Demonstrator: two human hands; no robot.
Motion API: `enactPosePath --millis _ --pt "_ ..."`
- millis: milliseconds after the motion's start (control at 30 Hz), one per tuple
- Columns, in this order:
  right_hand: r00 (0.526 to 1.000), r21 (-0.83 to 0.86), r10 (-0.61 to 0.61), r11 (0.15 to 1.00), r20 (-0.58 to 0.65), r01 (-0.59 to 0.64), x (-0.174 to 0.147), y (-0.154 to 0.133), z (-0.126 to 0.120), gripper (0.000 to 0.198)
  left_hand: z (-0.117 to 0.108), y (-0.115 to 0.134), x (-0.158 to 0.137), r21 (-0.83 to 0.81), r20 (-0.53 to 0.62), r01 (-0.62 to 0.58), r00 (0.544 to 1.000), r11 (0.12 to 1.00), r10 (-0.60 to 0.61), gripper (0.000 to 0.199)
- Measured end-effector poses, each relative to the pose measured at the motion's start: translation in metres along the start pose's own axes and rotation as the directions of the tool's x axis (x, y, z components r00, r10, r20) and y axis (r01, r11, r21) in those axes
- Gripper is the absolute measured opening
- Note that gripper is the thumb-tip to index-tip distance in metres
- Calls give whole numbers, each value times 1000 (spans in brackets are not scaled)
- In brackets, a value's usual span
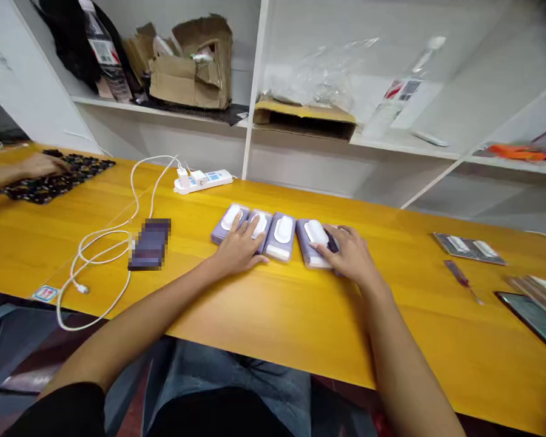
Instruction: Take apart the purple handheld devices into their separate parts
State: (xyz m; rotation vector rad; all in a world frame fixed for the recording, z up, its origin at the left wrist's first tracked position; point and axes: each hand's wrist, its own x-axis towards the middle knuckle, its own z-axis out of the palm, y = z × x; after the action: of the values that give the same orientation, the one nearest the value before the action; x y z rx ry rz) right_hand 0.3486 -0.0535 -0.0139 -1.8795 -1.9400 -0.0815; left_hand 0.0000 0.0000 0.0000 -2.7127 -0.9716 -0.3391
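Note:
Several small purple boxes stand in a row on the table, each topped with a white rounded oval piece. My left hand (239, 247) lies with fingers spread over the two leftmost boxes (217, 234). Beside it, the third box (279, 246) is untouched, its white oval piece (283, 229) in plain view. A narrow gap separates it from the rightmost box (313, 260). Around that box's right side my right hand (352, 254) is closed, thumb by its white oval piece (316, 233). Something dark (332, 242) shows between thumb and fingers; its kind is unclear.
To the left lie a blurred-out phone (149, 244), a looped white cable (79, 255) and a power strip (204, 180). Another person's hand (43, 165) touches dark small pieces (79, 176). At right are a screwdriver (461, 278), flat packs (468, 247) and a tablet (534, 318). Shelves rise behind.

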Motion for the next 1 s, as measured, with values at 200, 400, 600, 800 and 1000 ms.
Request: enactPosePath --millis 200,400,600,800,1000 --pt "999 -57 -15 998 -30 13 -1 -1 -2 70 -7 17 -8 -82 3 14 1000 997 -14 56" --pt "999 -46 5 999 -44 -7 -1 12 0 70 -18 28 -14 -168 72 73 996 983 -61 35" --pt "970 -72 -112 993 -215 99 -2 11 -5 58 -33 41 -17 -203 143 72 989 977 -43 58" --pt "886 52 -411 901 -217 431 -7 -45 -4 57 -32 25 -24 -370 122 -1 991 929 50 82" --pt "882 120 -450 877 -141 466 -11 -62 11 58 -34 -2 -26 -606 139 -112 960 788 243 101"
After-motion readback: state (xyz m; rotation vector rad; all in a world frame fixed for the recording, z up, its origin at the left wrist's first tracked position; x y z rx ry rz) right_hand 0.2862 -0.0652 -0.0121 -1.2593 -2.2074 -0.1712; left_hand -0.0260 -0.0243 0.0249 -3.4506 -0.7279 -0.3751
